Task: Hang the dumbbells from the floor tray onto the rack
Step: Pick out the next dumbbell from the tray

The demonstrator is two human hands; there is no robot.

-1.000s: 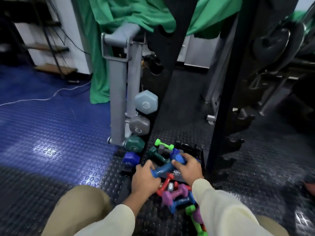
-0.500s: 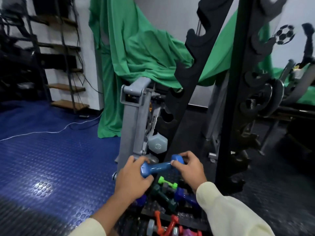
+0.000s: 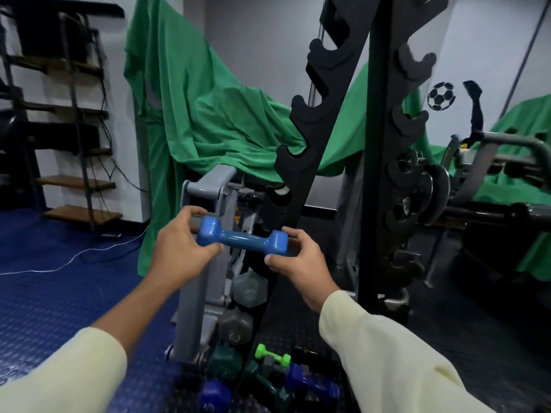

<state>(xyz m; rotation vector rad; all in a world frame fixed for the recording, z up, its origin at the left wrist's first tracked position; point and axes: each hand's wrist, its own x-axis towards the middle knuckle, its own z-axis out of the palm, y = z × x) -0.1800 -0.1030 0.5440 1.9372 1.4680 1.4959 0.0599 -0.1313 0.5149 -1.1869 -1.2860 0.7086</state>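
Observation:
A small light-blue dumbbell (image 3: 243, 237) is held level in front of me at chest height. My left hand (image 3: 179, 248) grips its left head, and my right hand (image 3: 298, 260) pinches its right head. Just behind it stands the black rack (image 3: 301, 138), two slanted uprights with hook-shaped notches; the notches in view are bare. Below, on the floor, lie more small dumbbells, among them a green one (image 3: 272, 355) and a dark blue one (image 3: 310, 383). The tray under them is mostly hidden by my right sleeve.
A grey stand (image 3: 205, 204) with larger hex dumbbells (image 3: 237, 326) stands left of the rack. Green cloth (image 3: 214, 114) drapes behind. A weight machine (image 3: 441, 186) fills the right. Blue studded floor mat (image 3: 59, 278) and a white cable lie to the left.
Both hands lifted the light-blue dumbbell out of the floor pile and raised it up to the rack's lower notches. My view tilted up from the floor.

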